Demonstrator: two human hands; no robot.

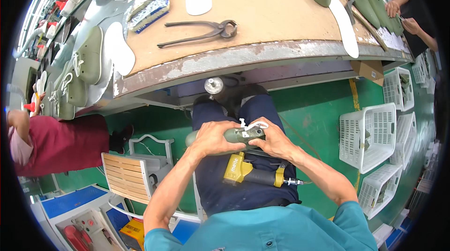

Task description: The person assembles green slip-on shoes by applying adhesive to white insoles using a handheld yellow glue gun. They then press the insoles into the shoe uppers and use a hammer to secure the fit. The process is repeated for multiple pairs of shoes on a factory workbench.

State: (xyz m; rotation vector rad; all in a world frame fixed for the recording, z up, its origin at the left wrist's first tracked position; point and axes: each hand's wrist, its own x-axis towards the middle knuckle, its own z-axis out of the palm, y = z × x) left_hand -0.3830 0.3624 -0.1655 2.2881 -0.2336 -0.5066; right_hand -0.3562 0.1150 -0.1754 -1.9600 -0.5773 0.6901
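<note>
Both hands hold a green shoe last (233, 136) sideways above my lap. My left hand (213, 139) is wrapped around its middle, with the toe end showing past my wrist. At the heel end, my right hand (275, 142) grips with the thumb below and the fingers near a white cord loop (258, 125). The underside of the last is hidden. Across my thighs lies a yellow and black air stapler (240, 169) with a hose fitting at its right end; neither hand holds it.
On the bench (276, 14) lie iron pincers (218, 29), an open box of staples (149, 12) and white insoles (121, 53). More green lasts (89, 58) stand at both ends. White crates (368, 133) sit right; a wooden-seated chair (125, 176) and a co-worker's apron (65, 143) are left.
</note>
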